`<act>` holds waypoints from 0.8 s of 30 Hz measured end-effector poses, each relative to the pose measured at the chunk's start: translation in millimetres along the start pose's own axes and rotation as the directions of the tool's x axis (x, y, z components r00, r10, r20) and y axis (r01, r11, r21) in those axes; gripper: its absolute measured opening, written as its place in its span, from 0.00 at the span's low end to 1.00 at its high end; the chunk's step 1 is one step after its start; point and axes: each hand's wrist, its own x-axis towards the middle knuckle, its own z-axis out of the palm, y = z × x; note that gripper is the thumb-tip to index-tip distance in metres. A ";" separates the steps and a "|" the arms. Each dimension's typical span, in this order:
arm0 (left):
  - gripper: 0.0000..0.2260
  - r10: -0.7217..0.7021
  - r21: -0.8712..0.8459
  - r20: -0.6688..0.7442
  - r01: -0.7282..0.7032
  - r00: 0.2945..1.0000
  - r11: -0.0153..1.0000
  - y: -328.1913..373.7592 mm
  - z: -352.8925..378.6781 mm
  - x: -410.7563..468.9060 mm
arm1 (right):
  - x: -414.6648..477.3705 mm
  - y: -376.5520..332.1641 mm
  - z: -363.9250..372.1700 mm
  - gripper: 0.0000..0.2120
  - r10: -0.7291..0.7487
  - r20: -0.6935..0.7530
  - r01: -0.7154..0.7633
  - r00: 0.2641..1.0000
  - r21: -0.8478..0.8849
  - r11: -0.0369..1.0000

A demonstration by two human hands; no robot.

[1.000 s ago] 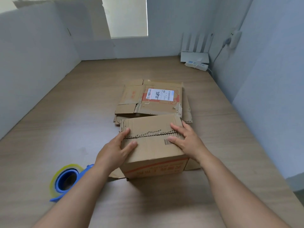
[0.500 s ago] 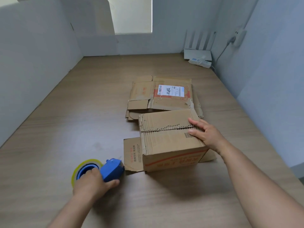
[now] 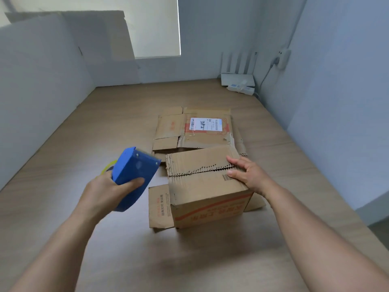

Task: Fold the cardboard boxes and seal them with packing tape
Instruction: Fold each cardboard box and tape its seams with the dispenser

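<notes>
Standing on the wooden surface [image 3: 94, 131]: one brown cardboard box [image 3: 202, 190], top flaps folded shut, rough edges meeting in a line across the top. Lying flat on the right end of the box top, the right hand [image 3: 247, 174], fingers spread out over both flaps and pressing down. Just left of the box and up in the air, the left hand [image 3: 103, 193], fingers wrapped tight round a blue tape dispenser [image 3: 134, 173], thumb on its side, nose of the dispenser close to the box's top left corner. Peeking out behind the dispenser, a bit of the yellow tape roll [image 3: 107, 166]. Sticking out flat from the bottom left of the box, a loose side flap [image 3: 159, 205] with red writing. Right behind the box, a pile of flat boxes [image 3: 174, 131], with a white label [image 3: 206, 124] on top. Far behind the box, in the right corner by the wall, a white router [image 3: 237, 78] and a power strip [image 3: 241, 89].
</notes>
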 end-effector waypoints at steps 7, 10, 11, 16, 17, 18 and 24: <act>0.22 0.306 0.173 0.365 -0.387 0.879 0.906 110.4 49.9 3.2 | 2.1 8.2 -1.2 0.25 0.004 -0.018 -0.004 1.000 -0.016 1.000; 0.25 0.314 0.301 0.383 -0.439 0.869 0.846 112.5 63.4 9.1 | 2.6 8.5 0.2 0.25 0.017 -0.012 -0.017 1.000 -0.032 0.999; 0.25 0.310 0.297 0.386 -0.435 0.869 0.850 110.8 64.7 11.1 | 2.1 7.5 0.2 0.26 0.022 -0.018 -0.023 1.000 -0.083 0.996; 0.25 0.312 0.287 0.410 -0.445 0.857 0.848 110.5 67.4 16.2 | -12.8 -4.8 -2.5 0.23 -0.142 -0.263 0.144 0.954 -0.011 0.990; 0.25 0.309 0.284 0.415 -0.445 0.856 0.849 111.0 68.1 17.2 | -18.0 -9.1 -2.5 0.22 -0.159 -0.308 0.212 0.938 0.150 0.966; 0.25 0.306 0.279 0.421 -0.443 0.854 0.852 111.4 68.5 18.2 | -22.7 -14.7 -2.5 0.22 -0.160 -0.321 0.266 0.934 0.320 0.909; 0.31 0.280 0.233 0.487 -0.432 0.827 0.871 115.2 67.6 22.5 | -25.3 -29.7 4.9 0.08 -0.152 -0.321 0.303 0.935 0.497 0.813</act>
